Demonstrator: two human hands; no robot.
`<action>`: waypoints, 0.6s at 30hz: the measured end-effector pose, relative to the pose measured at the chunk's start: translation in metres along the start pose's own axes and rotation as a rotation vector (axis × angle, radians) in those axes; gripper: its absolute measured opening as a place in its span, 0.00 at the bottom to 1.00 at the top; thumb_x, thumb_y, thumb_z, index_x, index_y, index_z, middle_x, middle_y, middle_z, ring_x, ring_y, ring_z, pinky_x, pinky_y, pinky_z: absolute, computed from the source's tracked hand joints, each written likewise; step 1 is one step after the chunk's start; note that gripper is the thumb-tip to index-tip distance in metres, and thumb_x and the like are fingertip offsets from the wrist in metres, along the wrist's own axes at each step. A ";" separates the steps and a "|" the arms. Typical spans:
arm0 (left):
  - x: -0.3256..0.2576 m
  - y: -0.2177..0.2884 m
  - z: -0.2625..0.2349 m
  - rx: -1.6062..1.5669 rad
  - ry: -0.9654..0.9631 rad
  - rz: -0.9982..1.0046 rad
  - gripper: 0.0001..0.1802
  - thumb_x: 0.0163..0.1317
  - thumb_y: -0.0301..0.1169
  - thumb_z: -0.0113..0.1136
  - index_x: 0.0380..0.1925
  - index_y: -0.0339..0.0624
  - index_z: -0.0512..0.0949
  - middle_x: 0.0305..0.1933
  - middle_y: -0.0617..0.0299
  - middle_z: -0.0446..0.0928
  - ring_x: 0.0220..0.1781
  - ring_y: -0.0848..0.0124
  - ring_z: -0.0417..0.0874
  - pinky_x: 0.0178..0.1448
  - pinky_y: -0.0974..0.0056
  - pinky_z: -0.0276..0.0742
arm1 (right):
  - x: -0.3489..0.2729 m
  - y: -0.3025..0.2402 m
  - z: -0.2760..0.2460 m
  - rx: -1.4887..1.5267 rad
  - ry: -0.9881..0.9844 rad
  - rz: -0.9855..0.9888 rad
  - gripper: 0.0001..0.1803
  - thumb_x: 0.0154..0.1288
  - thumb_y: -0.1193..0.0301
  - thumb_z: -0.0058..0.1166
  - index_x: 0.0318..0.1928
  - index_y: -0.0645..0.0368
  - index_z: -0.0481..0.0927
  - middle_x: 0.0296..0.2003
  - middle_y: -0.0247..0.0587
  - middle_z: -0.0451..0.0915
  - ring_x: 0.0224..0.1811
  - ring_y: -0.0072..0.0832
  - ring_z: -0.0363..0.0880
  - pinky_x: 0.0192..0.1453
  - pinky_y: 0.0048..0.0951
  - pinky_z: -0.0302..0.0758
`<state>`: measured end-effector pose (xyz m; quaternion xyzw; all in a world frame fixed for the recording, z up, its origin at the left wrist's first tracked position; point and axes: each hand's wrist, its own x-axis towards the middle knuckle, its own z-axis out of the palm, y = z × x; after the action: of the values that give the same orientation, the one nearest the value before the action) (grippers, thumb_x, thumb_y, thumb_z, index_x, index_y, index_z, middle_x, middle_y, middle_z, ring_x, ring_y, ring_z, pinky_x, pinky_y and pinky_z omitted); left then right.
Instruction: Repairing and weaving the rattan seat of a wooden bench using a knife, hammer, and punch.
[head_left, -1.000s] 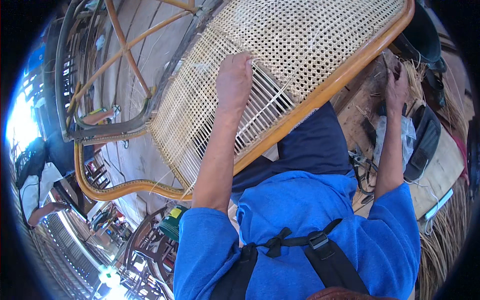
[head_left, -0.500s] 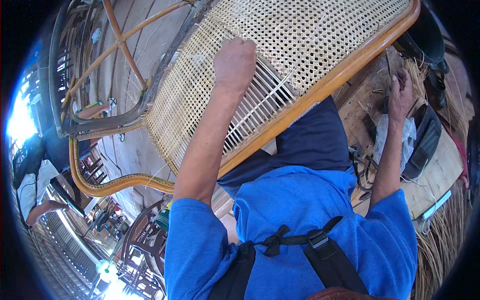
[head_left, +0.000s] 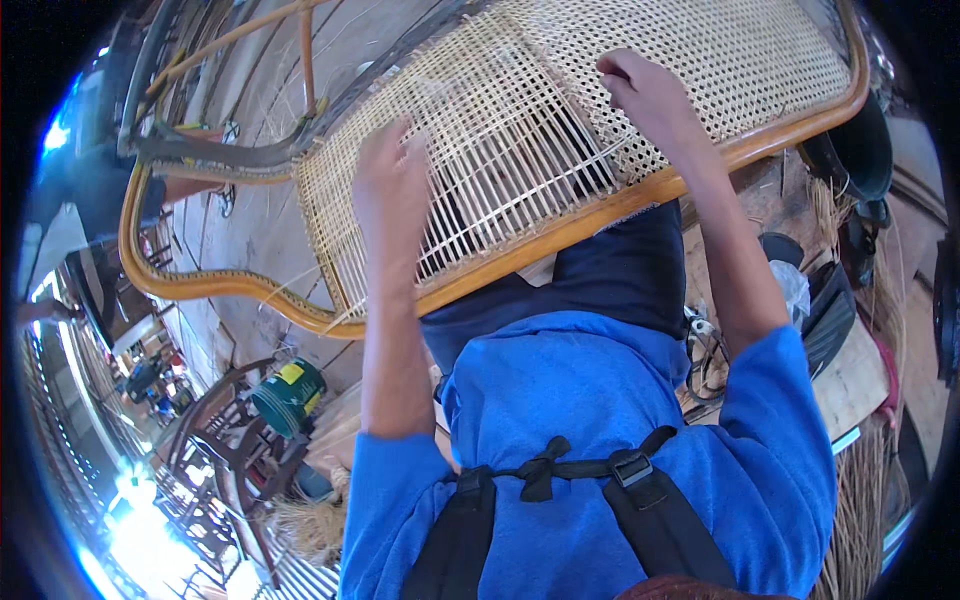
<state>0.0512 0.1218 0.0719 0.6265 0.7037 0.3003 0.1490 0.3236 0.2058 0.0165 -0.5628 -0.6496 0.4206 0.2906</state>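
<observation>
A woven cane panel [head_left: 740,70] stretches across an orange-brown wooden frame [head_left: 540,245] that lies over my lap. The weave is dense at the far right; nearer the left, a looser stretch of parallel strands [head_left: 500,180] leaves dark gaps. My left hand [head_left: 392,170] is above the left part of this looser weave, smeared by motion, its fingers unclear. Over the dense weave, just right of the gaps, is my right hand [head_left: 650,95], with fingers curled together; anything inside them is hidden.
On the right are a dark bucket [head_left: 855,150], a clear plastic bag [head_left: 790,290] and a bundle of straw-like strands [head_left: 850,520]. A green container [head_left: 288,397] stands at lower left near dark wooden furniture [head_left: 215,440]. Another person [head_left: 90,215] is at the far left.
My right hand has come from beside the bucket, leftward over the cane panel. My left hand has moved left and nearer to me, off the weave's middle. The view has shifted.
</observation>
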 end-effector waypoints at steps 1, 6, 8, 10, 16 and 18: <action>-0.017 -0.028 -0.030 0.029 -0.030 -0.195 0.17 0.61 0.34 0.53 0.46 0.36 0.76 0.46 0.50 0.77 0.46 0.61 0.79 0.54 0.63 0.71 | 0.014 0.005 0.012 -0.160 -0.035 0.075 0.11 0.62 0.68 0.49 0.43 0.58 0.77 0.35 0.48 0.79 0.38 0.39 0.79 0.43 0.35 0.74; -0.104 -0.142 -0.106 0.462 0.156 -0.663 0.26 0.59 0.38 0.51 0.49 0.24 0.70 0.49 0.37 0.74 0.52 0.47 0.74 0.59 0.53 0.66 | 0.037 0.035 0.042 -0.480 -0.111 -0.007 0.11 0.62 0.66 0.47 0.41 0.56 0.77 0.37 0.48 0.80 0.41 0.45 0.78 0.45 0.41 0.73; -0.117 -0.170 -0.108 0.444 0.223 -0.607 0.28 0.59 0.39 0.51 0.48 0.21 0.69 0.48 0.33 0.72 0.52 0.44 0.73 0.60 0.51 0.64 | 0.036 0.039 0.049 -0.554 -0.097 -0.025 0.11 0.62 0.64 0.45 0.40 0.52 0.78 0.37 0.45 0.80 0.41 0.44 0.78 0.45 0.41 0.73; -0.123 -0.188 -0.107 0.469 0.253 -0.633 0.30 0.58 0.40 0.51 0.48 0.18 0.68 0.48 0.29 0.71 0.53 0.42 0.72 0.61 0.50 0.62 | 0.035 0.040 0.054 -0.559 -0.087 -0.002 0.11 0.61 0.63 0.45 0.40 0.51 0.78 0.37 0.44 0.80 0.40 0.44 0.78 0.44 0.41 0.73; -0.107 -0.247 -0.113 0.154 0.261 -0.889 0.28 0.54 0.38 0.56 0.47 0.20 0.71 0.41 0.43 0.77 0.42 0.54 0.80 0.46 0.58 0.76 | 0.031 0.037 0.060 -0.588 0.012 -0.043 0.12 0.59 0.62 0.47 0.37 0.51 0.80 0.34 0.44 0.81 0.36 0.45 0.79 0.40 0.42 0.75; -0.103 -0.266 -0.115 -0.234 0.214 -1.099 0.18 0.55 0.34 0.58 0.38 0.26 0.75 0.30 0.54 0.77 0.28 0.67 0.80 0.31 0.63 0.77 | 0.029 0.034 0.059 -0.583 -0.005 -0.044 0.12 0.59 0.61 0.47 0.37 0.50 0.80 0.34 0.44 0.81 0.37 0.45 0.79 0.40 0.42 0.74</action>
<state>-0.2095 -0.0144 -0.0185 0.1140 0.8994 0.3161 0.2795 0.2844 0.2215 -0.0447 -0.6073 -0.7558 0.2111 0.1240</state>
